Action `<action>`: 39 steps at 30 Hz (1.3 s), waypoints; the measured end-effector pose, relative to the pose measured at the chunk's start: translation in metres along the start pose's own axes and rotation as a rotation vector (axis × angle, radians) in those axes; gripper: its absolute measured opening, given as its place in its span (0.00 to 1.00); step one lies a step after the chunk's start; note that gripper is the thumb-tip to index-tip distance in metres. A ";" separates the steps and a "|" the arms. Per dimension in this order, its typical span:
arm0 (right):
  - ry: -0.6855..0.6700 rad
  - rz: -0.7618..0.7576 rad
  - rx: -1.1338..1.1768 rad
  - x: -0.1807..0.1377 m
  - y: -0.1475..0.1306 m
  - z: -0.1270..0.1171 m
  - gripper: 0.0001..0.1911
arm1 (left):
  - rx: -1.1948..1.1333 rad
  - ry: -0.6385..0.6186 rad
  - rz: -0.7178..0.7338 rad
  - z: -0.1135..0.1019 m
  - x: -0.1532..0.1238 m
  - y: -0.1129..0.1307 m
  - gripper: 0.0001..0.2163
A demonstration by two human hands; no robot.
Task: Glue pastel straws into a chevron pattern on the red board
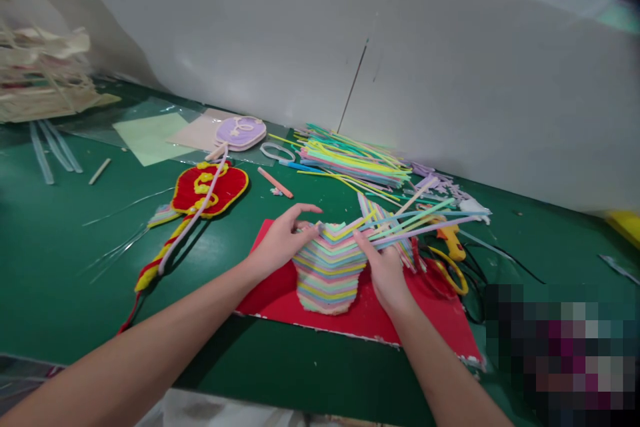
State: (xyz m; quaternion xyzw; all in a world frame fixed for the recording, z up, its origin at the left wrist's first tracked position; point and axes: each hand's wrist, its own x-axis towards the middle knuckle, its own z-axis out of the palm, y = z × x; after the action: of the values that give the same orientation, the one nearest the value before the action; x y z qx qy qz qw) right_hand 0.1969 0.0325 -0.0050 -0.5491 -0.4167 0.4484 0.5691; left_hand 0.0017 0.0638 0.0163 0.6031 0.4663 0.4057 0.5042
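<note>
A shield-shaped piece covered in pastel striped sticks (330, 270) lies on a red felt sheet (373, 313) on the green table. My left hand (283, 240) rests on the piece's upper left edge, fingers stretched and pressing down. My right hand (385, 270) presses the upper right edge, where several long pastel sticks (425, 220) jut out to the right from under its fingers. Whether the right fingers pinch a stick is unclear.
A heap of loose pastel sticks (350, 160) lies behind. A red and yellow ornament (210, 190) with a cord sits at left, a purple one (241, 132) beyond it. Yellow-handled scissors (453, 260) lie right of the felt. White boards (450, 80) wall the back.
</note>
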 end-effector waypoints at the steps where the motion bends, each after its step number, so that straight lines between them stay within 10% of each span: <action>1: 0.001 -0.014 0.022 0.002 0.000 -0.002 0.19 | -0.009 0.040 -0.008 -0.001 0.001 0.000 0.16; 12: -0.005 -0.035 0.084 0.018 0.008 -0.013 0.25 | -0.397 0.328 0.050 -0.025 0.015 0.006 0.14; 20: -0.040 -0.040 0.109 0.019 0.008 -0.013 0.24 | 0.157 0.578 0.127 -0.064 0.030 -0.018 0.18; 28: 0.020 -0.091 0.110 0.021 0.006 -0.014 0.23 | 0.546 0.543 0.225 -0.064 0.026 -0.022 0.20; 39: 0.016 -0.013 0.242 0.020 0.000 -0.009 0.23 | -0.023 0.050 0.080 -0.022 0.016 -0.008 0.20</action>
State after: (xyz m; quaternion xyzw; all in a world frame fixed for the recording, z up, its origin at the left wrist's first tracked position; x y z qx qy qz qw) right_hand 0.2108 0.0495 -0.0057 -0.4773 -0.3585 0.4872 0.6374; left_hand -0.0172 0.0847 0.0126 0.6052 0.4494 0.4457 0.4827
